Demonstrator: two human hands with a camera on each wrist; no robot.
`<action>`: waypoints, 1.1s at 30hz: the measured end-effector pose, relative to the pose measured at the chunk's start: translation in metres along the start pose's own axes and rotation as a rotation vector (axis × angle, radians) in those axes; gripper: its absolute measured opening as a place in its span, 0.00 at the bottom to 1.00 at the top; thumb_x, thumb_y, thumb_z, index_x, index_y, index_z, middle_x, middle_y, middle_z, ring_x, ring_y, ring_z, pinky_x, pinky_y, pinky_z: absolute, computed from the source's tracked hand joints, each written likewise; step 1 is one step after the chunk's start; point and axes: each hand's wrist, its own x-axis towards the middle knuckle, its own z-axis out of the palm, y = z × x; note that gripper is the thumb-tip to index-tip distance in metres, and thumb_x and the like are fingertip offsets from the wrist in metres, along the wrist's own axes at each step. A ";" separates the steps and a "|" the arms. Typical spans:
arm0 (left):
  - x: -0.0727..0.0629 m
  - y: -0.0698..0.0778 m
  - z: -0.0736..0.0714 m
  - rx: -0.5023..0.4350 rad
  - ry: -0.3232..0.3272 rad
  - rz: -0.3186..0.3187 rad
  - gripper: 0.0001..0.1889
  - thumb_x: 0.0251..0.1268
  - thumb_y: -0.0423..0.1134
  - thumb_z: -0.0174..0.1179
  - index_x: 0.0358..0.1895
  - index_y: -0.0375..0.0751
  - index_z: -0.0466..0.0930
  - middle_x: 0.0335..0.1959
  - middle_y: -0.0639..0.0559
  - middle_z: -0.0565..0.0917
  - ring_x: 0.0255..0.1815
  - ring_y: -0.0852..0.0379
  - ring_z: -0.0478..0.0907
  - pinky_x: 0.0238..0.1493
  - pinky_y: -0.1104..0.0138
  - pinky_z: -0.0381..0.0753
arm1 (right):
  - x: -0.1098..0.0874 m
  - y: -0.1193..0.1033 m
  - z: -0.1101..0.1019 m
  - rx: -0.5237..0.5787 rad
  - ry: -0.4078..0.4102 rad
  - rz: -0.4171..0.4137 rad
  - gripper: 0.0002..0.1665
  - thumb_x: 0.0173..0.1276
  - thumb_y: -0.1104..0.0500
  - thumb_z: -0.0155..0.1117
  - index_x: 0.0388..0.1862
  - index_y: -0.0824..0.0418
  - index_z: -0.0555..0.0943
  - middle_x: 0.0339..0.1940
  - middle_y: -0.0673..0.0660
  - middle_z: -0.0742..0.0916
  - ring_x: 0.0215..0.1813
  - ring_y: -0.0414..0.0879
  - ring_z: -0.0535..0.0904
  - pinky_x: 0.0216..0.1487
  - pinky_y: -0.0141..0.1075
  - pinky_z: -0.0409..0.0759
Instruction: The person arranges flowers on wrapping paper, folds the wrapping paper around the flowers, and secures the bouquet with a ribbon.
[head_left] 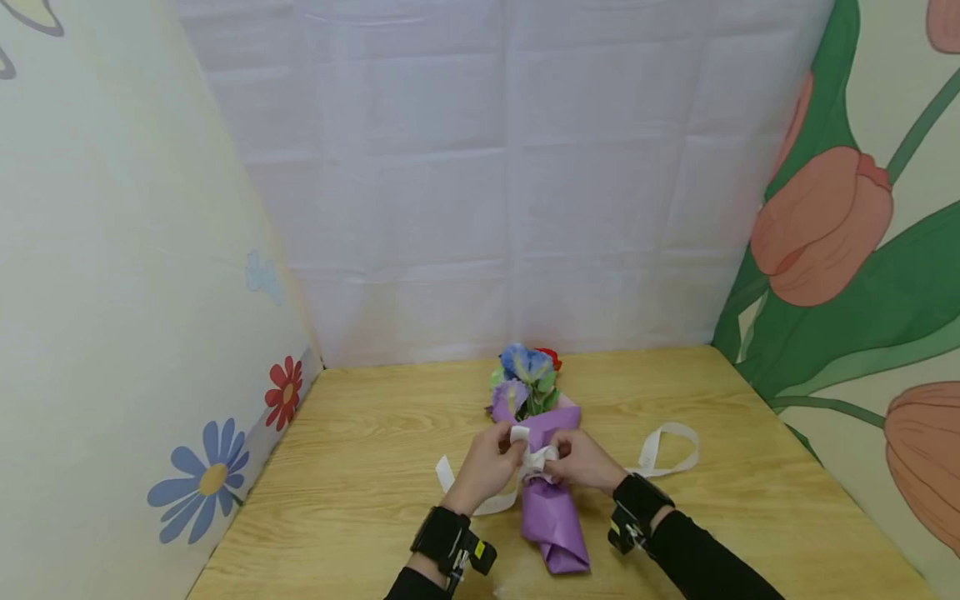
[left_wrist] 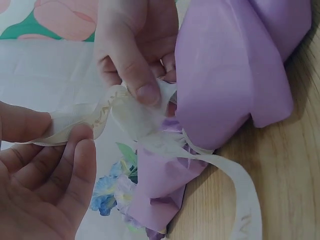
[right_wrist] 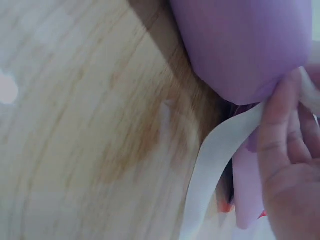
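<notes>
A bouquet wrapped in purple paper (head_left: 553, 521) lies on the table, its blue, lilac and red flowers (head_left: 527, 367) pointing away from me. White ribbon (head_left: 537, 463) is gathered around its narrow waist. My left hand (head_left: 487, 467) pinches a length of the ribbon between thumb and fingers, left of the waist; the left wrist view shows faint lettering on this ribbon (left_wrist: 102, 112). On the other side, my right hand (head_left: 588, 462) pinches the ribbon close against the paper, its thumb pressed on a white fold. Part of the knot area is hidden behind the fingers.
One loose ribbon tail (head_left: 495, 503) trails on the wood to the left, and a looped tail (head_left: 671, 450) lies to the right. The wooden table (head_left: 337, 467) meets a white cloth backdrop (head_left: 480, 208) at the back. Painted walls stand on both sides.
</notes>
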 end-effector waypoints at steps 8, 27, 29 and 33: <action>-0.001 0.001 -0.002 -0.006 -0.015 -0.014 0.06 0.76 0.36 0.57 0.41 0.39 0.81 0.30 0.53 0.83 0.29 0.63 0.77 0.33 0.68 0.76 | -0.005 -0.007 0.002 -0.177 -0.050 0.002 0.04 0.56 0.71 0.63 0.23 0.68 0.83 0.20 0.47 0.81 0.22 0.36 0.74 0.24 0.28 0.72; -0.007 -0.009 -0.006 0.157 -0.018 -0.045 0.09 0.66 0.32 0.60 0.27 0.44 0.77 0.22 0.60 0.74 0.23 0.65 0.69 0.27 0.70 0.69 | -0.008 -0.010 -0.008 -0.335 0.311 -0.109 0.10 0.63 0.72 0.66 0.37 0.61 0.90 0.40 0.53 0.87 0.44 0.49 0.84 0.46 0.37 0.82; -0.009 -0.009 -0.008 0.163 -0.031 -0.059 0.09 0.66 0.31 0.59 0.26 0.44 0.76 0.21 0.59 0.74 0.22 0.64 0.69 0.26 0.70 0.70 | -0.010 -0.006 -0.010 -0.331 0.381 -0.109 0.08 0.61 0.72 0.70 0.36 0.63 0.90 0.39 0.53 0.87 0.42 0.49 0.84 0.44 0.37 0.83; -0.014 -0.012 -0.014 0.178 -0.037 -0.091 0.09 0.64 0.31 0.59 0.26 0.43 0.75 0.22 0.58 0.75 0.23 0.63 0.70 0.26 0.68 0.70 | -0.012 -0.001 -0.017 -0.352 0.484 -0.074 0.06 0.59 0.72 0.72 0.34 0.65 0.88 0.34 0.55 0.87 0.38 0.49 0.84 0.41 0.36 0.82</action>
